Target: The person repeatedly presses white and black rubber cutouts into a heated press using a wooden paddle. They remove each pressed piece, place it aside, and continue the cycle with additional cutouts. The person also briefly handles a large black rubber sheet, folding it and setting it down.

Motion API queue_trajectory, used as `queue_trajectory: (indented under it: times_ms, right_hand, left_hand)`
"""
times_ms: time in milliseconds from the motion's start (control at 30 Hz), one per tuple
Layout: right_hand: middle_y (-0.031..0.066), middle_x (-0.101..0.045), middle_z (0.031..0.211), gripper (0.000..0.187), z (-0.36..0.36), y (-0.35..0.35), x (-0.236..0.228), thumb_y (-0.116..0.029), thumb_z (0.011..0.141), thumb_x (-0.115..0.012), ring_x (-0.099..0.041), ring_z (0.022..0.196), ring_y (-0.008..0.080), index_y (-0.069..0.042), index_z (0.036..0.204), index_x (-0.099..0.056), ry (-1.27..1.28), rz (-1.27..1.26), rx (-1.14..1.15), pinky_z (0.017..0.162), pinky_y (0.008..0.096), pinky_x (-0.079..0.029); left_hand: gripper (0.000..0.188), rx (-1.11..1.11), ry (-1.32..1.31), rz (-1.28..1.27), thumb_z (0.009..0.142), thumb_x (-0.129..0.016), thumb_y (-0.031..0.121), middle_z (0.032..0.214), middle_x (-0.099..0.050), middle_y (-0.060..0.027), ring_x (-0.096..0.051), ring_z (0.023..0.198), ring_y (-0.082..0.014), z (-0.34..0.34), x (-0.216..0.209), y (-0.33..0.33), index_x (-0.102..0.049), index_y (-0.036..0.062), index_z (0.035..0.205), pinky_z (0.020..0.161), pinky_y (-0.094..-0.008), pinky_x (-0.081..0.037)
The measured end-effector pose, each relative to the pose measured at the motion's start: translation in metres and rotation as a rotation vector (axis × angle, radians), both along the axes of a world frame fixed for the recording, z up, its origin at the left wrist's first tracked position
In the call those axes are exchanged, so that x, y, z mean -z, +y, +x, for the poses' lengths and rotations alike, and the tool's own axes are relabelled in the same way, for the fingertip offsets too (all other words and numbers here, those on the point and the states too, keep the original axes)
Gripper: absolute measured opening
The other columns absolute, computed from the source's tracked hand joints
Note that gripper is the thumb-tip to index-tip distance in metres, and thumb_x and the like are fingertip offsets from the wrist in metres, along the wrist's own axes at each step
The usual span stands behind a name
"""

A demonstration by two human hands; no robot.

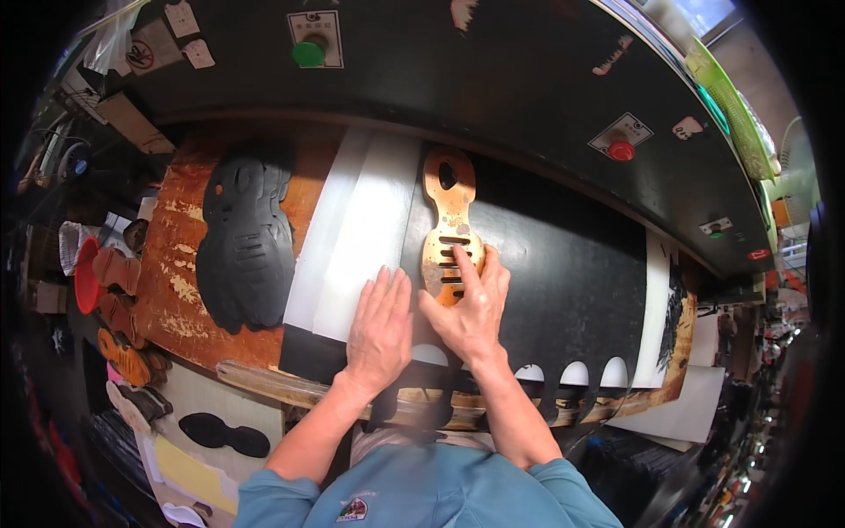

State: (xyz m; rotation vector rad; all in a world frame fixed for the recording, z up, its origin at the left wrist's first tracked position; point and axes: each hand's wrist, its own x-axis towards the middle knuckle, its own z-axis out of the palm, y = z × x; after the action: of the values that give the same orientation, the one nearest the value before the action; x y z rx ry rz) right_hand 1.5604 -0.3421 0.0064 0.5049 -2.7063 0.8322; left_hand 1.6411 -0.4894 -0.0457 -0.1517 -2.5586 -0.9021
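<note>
An orange-tan metal cutting die (453, 207), shaped like a shoe part with a hole at its far end and several slots, rests on a black sheet (563, 264). My right hand (471, 304) grips its near end, thumb on the left side, index finger over the slots and the other fingers along the right edge. My left hand (378, 330) is laid flat, fingers stretched, across the border of a white board (352, 238) and the black sheet, just left of the die. Rounded cut-outs along the sheet's near edge show white beneath.
Black cut pieces (246, 242) lie stacked on the worn brown board (172, 282) at left. Behind stands a dark machine beam (475, 70) with a green button (308, 54) and a red button (621, 150). Another black piece (224, 435) lies at lower left.
</note>
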Motion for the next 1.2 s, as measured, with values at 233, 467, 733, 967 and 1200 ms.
queue_trajectory:
  times_ms: [233,467,733,967,1200]
  right_hand:
    - [0.0375,-0.044,0.148,0.074,0.002,-0.025,0.008,-0.032,0.076,-0.090,-0.049,0.123,0.0519,-0.004,0.140,-0.065,0.062,0.028,0.094,0.105,0.0574,-0.044]
    - [0.0399,-0.040,0.153,0.073,-0.001,-0.032,0.014,-0.035,0.080,-0.089,-0.048,0.124,0.0527,-0.004,0.142,-0.065,0.019,0.038,0.098,0.106,0.0579,-0.042]
    - [0.0310,-0.049,0.160,0.093,0.023,0.081,0.006,-0.027,0.075,-0.095,-0.053,0.145,0.0477,0.000,0.154,-0.054,-0.023,-0.152,-0.373,0.119,0.0514,-0.047]
    - [0.0191,-0.070,0.126,0.052,0.034,0.107,0.017,-0.017,0.088,-0.085,-0.067,0.120,0.0320,-0.001,0.134,-0.069,-0.023,-0.502,-0.332,0.105,0.0432,-0.054]
    - [0.0029,-0.070,0.084,0.023,0.011,0.304,-0.058,-0.019,0.111,-0.062,-0.063,0.080,0.0108,-0.004,0.095,-0.069,0.622,-0.927,0.309,0.076,0.0289,-0.052]
  left_hand:
    - [0.071,0.008,-0.009,0.031,0.096,-0.060,-0.005,0.160,-0.052,-0.0281,-0.045,0.152,-0.0494,-0.001,-0.001,0.000,-0.035,-0.0095,0.162,0.127,-0.0601,-0.033]
    - [0.070,-0.017,0.033,0.041,0.097,-0.058,-0.004,0.157,-0.053,-0.0295,-0.046,0.150,-0.0503,-0.002,0.008,0.002,-0.033,-0.0109,0.162,0.126,-0.0600,-0.033]
    - [0.043,0.052,0.241,0.260,0.092,-0.068,-0.007,0.125,-0.072,-0.0242,-0.068,0.115,-0.0477,0.052,-0.015,0.018,-0.066,-0.0042,0.134,0.101,-0.0536,-0.054]
    - [0.016,0.211,0.239,0.082,0.084,-0.079,-0.001,0.084,-0.071,-0.0073,-0.064,0.075,-0.0312,0.098,0.019,0.083,-0.070,0.0079,0.094,0.069,-0.0433,-0.048]
    - [0.014,0.141,0.330,-0.022,0.086,-0.079,0.002,0.084,-0.069,-0.0075,-0.063,0.078,-0.0314,0.098,0.043,0.084,-0.067,0.0086,0.090,0.071,-0.0449,-0.045]
